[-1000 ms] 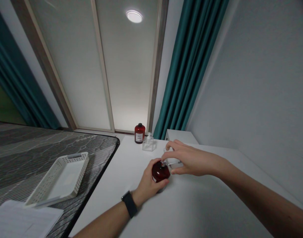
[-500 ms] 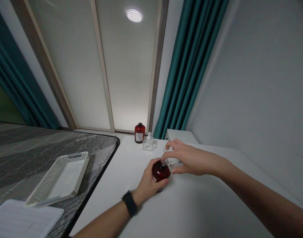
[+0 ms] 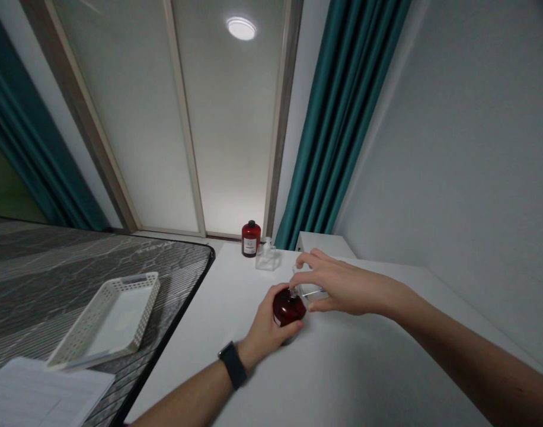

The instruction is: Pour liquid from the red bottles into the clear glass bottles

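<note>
My left hand (image 3: 271, 325), with a dark watch (image 3: 232, 365) on its wrist, is wrapped round a dark red bottle (image 3: 288, 305) over the white table (image 3: 342, 356). My right hand (image 3: 342, 283) grips a clear bottle (image 3: 310, 290) from above and the side. That clear bottle is tilted, its neck end meeting the top of the red bottle; the fingers partly hide it. Further back stand another red bottle (image 3: 250, 242), with a black cap and a white label, and a clear pump bottle (image 3: 267, 256) beside it.
On the grey patterned surface (image 3: 178, 255) to the left lie a white perforated basket (image 3: 149, 302) and white paper sheets (image 3: 44, 391). A low white cabinet (image 3: 327, 244) stands behind the table, near the green curtain (image 3: 338, 118). A grey wall (image 3: 476, 148) rises on the right.
</note>
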### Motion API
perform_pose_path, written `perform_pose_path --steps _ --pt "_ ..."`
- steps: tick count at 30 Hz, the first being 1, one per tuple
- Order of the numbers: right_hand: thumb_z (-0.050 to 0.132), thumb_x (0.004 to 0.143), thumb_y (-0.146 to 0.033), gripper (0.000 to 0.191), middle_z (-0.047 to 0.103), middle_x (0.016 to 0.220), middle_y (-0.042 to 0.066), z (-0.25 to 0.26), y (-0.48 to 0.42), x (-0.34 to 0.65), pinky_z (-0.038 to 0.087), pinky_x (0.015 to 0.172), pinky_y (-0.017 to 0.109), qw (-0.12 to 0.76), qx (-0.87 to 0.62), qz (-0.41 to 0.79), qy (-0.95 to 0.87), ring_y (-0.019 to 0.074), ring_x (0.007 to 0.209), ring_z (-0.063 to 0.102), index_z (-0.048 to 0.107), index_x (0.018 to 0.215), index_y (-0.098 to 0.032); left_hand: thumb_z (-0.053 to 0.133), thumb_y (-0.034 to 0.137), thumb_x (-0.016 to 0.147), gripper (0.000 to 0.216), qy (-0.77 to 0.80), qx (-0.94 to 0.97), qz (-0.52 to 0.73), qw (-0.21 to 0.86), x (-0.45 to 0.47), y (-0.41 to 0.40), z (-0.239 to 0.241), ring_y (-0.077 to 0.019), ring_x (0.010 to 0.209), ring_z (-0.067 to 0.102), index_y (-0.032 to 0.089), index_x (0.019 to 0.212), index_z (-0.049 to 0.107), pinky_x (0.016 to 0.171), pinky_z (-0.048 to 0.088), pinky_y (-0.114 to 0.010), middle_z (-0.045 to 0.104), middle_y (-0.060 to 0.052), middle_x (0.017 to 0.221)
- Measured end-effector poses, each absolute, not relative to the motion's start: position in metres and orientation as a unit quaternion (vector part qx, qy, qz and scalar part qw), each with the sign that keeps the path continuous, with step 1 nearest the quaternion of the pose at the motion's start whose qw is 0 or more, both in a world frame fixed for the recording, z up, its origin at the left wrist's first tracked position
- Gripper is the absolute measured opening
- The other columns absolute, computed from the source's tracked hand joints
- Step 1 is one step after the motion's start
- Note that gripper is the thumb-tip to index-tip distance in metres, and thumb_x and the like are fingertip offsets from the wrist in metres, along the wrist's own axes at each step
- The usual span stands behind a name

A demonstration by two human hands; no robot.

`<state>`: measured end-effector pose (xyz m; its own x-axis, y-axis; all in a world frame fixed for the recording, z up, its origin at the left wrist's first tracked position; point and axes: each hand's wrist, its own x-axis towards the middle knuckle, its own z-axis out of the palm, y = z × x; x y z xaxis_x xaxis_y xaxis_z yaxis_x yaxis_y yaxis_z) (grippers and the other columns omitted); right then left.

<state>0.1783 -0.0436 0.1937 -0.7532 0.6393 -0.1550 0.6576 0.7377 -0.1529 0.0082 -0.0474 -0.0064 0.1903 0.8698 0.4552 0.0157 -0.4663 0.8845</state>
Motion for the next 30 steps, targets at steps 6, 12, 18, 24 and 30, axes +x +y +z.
perform_pose_path --steps 6,12,18,24,30 --pt "0.076 0.084 -0.025 0.043 0.054 0.121 0.011 0.1937 -0.0432 0.1777 0.046 0.091 0.046 0.048 0.35 -0.095 0.931 0.0314 0.111 0.048 0.066 0.126 -0.029 0.078 0.021 0.069 0.065 0.324 0.665 0.544 0.396 0.0081 -0.0473 -0.0065 -0.0259 0.111 0.059 0.02 0.128 0.051 0.102 0.045 -0.042 0.061 -0.007 0.122" --pt "0.076 0.084 -0.026 0.044 0.053 0.122 0.011 0.1916 -0.0425 0.1792 0.046 0.093 0.047 0.04 0.345 -0.09 0.933 0.0312 0.112 0.048 0.065 0.126 -0.03 0.078 0.024 0.07 0.065 0.321 0.665 0.548 0.393 0.0085 -0.0461 -0.009 -0.0272 0.112 0.059 0.02 0.128 0.051 0.102 0.045 -0.043 0.061 -0.008 0.122" --pt "0.076 0.084 -0.026 0.044 0.054 0.122 0.011 0.1932 -0.0432 0.1786 0.046 0.092 0.046 0.046 0.344 -0.086 0.934 0.0315 0.112 0.049 0.065 0.126 -0.03 0.079 0.028 0.071 0.065 0.318 0.667 0.547 0.393 0.0084 -0.0456 -0.0092 -0.0276 0.113 0.059 0.02 0.129 0.051 0.102 0.045 -0.043 0.061 -0.009 0.123" --pt "0.076 0.084 -0.025 0.042 0.055 0.122 0.011 0.1949 -0.0443 0.1781 0.047 0.091 0.046 0.046 0.344 -0.092 0.933 0.0318 0.111 0.049 0.067 0.125 -0.029 0.079 0.027 0.071 0.065 0.319 0.665 0.547 0.395 0.0082 -0.0472 -0.0075 -0.0272 0.112 0.058 0.02 0.128 0.051 0.102 0.045 -0.043 0.06 -0.008 0.122" --pt "0.076 0.084 -0.025 0.04 0.055 0.121 0.011 0.1957 -0.0443 0.1771 0.046 0.09 0.046 0.048 0.341 -0.09 0.934 0.0314 0.111 0.048 0.067 0.123 -0.028 0.079 0.029 0.07 0.064 0.326 0.666 0.545 0.392 0.0088 -0.0469 -0.0067 -0.0284 0.113 0.058 0.02 0.127 0.052 0.103 0.045 -0.045 0.061 -0.009 0.122"
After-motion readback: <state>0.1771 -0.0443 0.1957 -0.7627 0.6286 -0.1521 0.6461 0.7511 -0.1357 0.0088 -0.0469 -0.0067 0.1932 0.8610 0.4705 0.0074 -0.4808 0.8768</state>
